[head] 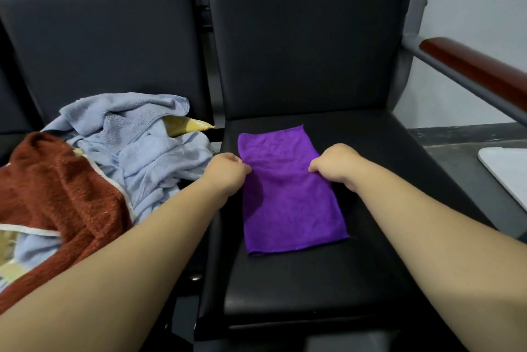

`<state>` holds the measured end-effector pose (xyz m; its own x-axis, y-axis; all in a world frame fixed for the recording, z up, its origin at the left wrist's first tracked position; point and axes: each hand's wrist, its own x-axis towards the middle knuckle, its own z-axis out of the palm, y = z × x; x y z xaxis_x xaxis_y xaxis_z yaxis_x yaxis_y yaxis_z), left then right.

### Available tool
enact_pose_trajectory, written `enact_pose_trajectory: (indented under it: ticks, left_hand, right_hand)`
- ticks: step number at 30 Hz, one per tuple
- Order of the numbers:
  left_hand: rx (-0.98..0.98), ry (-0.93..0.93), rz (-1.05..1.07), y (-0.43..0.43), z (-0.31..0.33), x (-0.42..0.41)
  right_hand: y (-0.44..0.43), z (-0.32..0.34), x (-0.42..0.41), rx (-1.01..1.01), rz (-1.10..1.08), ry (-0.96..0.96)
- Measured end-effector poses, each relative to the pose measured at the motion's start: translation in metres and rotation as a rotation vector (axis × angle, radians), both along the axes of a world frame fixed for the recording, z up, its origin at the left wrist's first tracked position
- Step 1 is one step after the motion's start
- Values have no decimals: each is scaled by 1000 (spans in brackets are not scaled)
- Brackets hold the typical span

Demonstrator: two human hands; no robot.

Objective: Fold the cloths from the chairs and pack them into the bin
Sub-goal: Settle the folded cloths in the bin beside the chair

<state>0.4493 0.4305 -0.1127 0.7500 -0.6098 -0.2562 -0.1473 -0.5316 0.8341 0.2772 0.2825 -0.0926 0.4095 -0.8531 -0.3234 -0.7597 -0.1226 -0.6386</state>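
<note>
purple cloth point(288, 203) lies flat in a long strip on right chair seat point(285, 280) | left hand point(228, 169) grip pinches its left edge, right hand point(333, 163) grip pinches right edge, both mid-length | I judge it light, limp, not slippery: take edges or corners, middle sags | blue cloth point(137, 146), brown cloth point(57, 186) heaped on left seat

Purple cloth point(288, 195) on black chair seat point(313, 280)
</note>
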Motion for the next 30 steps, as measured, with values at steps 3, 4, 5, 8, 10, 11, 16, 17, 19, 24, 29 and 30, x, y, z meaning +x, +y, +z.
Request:
enact_pose_trajectory:
  ticks: [3,4,5,8,10,11,16,17,19,24,29,30]
  left_hand:
    - [-195,106,10,5,21,5]
    - [-261,100,15,6,29,6]
    - [-315,84,16,9,39,5]
    - [-407,41,-93,21,61,8]
    - [-378,-35,-197,31,73,7]
    - [-341,-97,-230,36,78,6]
    - [-204,-466,-248,45,93,-2]
    - [-173,-532,-247,45,94,-4]
    - [-143,-615,-255,45,96,-8]
    - [-180,-728,-205,42,96,-18]
    - [-523,-127,-336,45,106,-38]
    - [-548,-47,-391,46,107,-40]
  right_hand:
    - [-6,6,-3,363,-98,-447]
    - [-9,10,-4,399,-92,-519]
    - [-11,14,-6,393,-70,-562]
    - [-8,35,-15,356,-3,-622]
    - [-5,48,-22,353,70,-635]
    - [-3,53,-25,339,114,-611]
    - [6,69,-32,56,223,-339]
    - [8,73,-34,29,228,-325]
    - [12,79,-39,-8,236,-296]
    - [17,84,-49,45,343,-247]
    - [21,70,-61,537,545,-379]
    - [21,63,-58,606,513,-418]
